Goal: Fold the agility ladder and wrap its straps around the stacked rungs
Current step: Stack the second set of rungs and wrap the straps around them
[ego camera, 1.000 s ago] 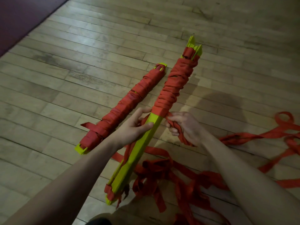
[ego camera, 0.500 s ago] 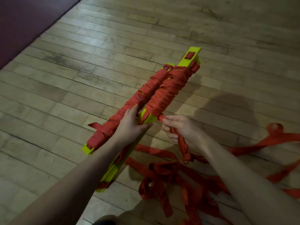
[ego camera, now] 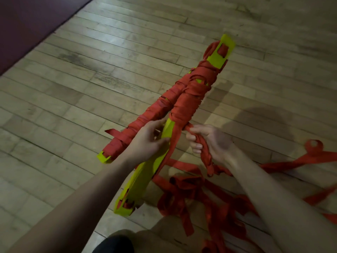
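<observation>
Head view: wrapping underway; left hand (ego camera: pixel 145 143) grips rungs (ego camera: pixel 145 172), right hand (ego camera: pixel 209 141) grips strap (ego camera: pixel 204 152); next, likely another turn nearer, pulled taut.

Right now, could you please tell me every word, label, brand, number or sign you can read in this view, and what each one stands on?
None: no readable text shows anywhere.
The yellow rungs held by the left hand carry no print that I can see.
The red strap gripped by the right hand is plain.
The wrapped bundle and the wooden floor show no marks or labels.
</observation>
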`<state>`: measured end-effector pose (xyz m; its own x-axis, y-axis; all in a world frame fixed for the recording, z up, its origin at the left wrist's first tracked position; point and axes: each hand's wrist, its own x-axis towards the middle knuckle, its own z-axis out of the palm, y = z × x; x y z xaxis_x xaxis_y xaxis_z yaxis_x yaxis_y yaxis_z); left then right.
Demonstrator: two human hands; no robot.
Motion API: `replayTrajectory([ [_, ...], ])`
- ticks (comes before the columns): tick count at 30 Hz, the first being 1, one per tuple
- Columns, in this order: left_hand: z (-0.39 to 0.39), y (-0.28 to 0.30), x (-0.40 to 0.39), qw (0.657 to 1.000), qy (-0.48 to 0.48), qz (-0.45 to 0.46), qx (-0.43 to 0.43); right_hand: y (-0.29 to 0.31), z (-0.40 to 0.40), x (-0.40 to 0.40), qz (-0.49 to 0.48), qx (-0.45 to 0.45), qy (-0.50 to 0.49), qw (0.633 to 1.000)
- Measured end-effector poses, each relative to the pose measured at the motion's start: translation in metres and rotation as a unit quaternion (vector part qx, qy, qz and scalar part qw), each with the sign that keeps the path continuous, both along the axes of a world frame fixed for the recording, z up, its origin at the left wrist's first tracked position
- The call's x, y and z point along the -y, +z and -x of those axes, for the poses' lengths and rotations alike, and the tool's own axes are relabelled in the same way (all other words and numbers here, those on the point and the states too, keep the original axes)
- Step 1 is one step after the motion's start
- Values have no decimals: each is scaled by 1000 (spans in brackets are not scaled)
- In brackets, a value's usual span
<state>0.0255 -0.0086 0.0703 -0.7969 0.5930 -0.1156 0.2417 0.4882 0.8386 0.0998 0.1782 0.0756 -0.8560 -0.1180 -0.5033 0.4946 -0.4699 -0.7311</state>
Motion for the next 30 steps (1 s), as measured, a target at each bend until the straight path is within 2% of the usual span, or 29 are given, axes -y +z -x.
replayTrajectory([
  [5, -6, 0, -3, 994, 61, 3, -95, 8, -11, 4, -46, -19, 27, 998],
  [9, -19, 0, -1, 990, 2, 19, -140, 20, -16, 4, -64, -8, 38, 997],
  [11, -23, 5, 2, 997, -31, 4, -69, 24, -21, 2, -61, -3, 44, 997],
  [14, -22, 20, 7, 988, -70, -55, 123, 26, -26, 2, -36, 9, 41, 998],
  [17, -23, 24, 11, 983, -47, -80, 158, 27, -26, 6, -22, 14, 40, 999],
  [20, -26, 18, 11, 987, 12, -109, 119, 27, -21, 9, -23, 16, 28, 999],
  [25, -16, 4, 9, 996, 75, -33, 46, 19, -20, 11, -58, 18, 36, 998],
  [30, -11, -6, 3, 997, 56, 23, -40, 9, -12, 12, -21, 27, 31, 999],
])
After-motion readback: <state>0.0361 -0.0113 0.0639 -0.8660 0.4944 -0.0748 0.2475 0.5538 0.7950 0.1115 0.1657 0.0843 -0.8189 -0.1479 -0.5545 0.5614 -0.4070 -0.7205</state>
